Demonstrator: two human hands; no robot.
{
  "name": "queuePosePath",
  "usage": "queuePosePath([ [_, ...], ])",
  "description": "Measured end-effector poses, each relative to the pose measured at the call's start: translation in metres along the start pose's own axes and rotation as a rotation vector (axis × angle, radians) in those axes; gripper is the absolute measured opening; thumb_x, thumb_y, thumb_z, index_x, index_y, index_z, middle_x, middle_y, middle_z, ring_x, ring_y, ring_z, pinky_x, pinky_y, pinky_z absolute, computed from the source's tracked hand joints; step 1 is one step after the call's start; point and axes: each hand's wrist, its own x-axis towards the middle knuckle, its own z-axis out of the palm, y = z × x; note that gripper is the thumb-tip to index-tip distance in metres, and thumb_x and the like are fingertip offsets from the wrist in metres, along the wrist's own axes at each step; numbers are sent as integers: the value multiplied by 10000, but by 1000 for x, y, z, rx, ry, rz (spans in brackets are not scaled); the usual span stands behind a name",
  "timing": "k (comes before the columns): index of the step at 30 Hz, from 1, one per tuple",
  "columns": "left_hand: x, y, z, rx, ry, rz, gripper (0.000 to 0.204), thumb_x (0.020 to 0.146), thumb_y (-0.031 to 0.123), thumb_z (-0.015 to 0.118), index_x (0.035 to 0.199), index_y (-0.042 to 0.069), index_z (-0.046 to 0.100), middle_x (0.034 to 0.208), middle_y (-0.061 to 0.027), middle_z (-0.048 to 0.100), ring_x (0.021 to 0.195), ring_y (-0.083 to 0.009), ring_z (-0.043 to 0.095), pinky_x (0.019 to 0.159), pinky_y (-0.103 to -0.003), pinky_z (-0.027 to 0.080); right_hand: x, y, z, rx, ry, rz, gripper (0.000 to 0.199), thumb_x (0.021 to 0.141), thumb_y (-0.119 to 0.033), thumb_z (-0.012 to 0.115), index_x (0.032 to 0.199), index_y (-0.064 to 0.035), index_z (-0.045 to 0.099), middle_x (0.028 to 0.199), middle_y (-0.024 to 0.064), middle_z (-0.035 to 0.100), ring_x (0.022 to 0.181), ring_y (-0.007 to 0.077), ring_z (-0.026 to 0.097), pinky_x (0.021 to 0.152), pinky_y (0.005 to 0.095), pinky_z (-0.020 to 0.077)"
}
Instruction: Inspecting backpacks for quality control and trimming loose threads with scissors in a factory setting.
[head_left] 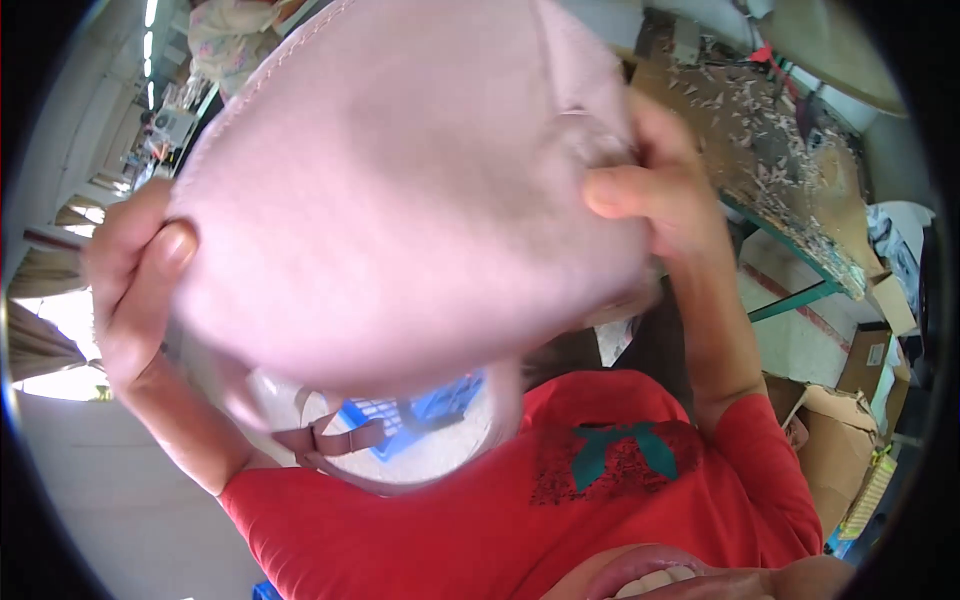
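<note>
A large pale pink bag point(400, 200) with a stitched edge fills the upper middle of the head view, raised in front of me. My left hand point(140, 270) grips its left edge, thumb pressed on the near face. At the right side my right hand point(655, 185) pinches the bag, its thumb on the pink surface near a fold. Beneath the bag hangs a pink strap point(340, 440) with a slider on it. The bag's far side and most of the fingers behind it are hidden, and its lower edge is blurred.
On the right stands a worktable point(740, 130) with green legs, strewn with small scraps. Open cardboard boxes point(835, 440) sit below it. A blue plastic basket point(405, 425) shows under the bag. Curtained windows point(50, 340) line the left.
</note>
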Motion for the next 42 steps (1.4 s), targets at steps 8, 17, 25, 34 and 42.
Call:
queuePosePath([
  [8,-49,-123,117,-1070,-707,-704,496,638,125,714,1074,25,500,971,-75,572,891,-174,551,799,-301,431,-88,18,-48,-136,513,-174,381,646,-32,653,997,-16,505,890,38,559,792,103,531,717,232,431],
  [17,-26,-54,274,-1295,-591,-839,577,665,192,687,1151,27,422,1059,-82,520,939,-190,503,800,-312,405,-147,36,-62,31,806,-337,425,694,-105,655,1063,-11,467,964,68,556,855,143,542,762,270,438],
  [25,0,-33,237,-973,-606,-664,681,634,194,708,1186,-14,369,1029,-99,535,895,-183,521,783,-297,409,-159,25,-65,-119,797,-194,484,694,-104,635,1113,21,426,982,95,551,896,180,536,813,290,411],
  [34,21,10,186,-406,-368,-218,768,462,186,795,1117,-4,443,900,-122,578,805,-223,573,710,-292,459,-82,27,-63,-88,531,-83,259,670,-120,680,850,-14,527,781,24,561,705,86,516,655,215,417],
  [42,0,-19,171,-905,-387,-436,288,620,30,690,875,-30,571,697,-44,589,665,-93,552,584,-207,438,-88,27,-73,-780,313,73,618,632,-200,713,1134,-3,412,1000,125,520,882,195,518,773,280,407],
])
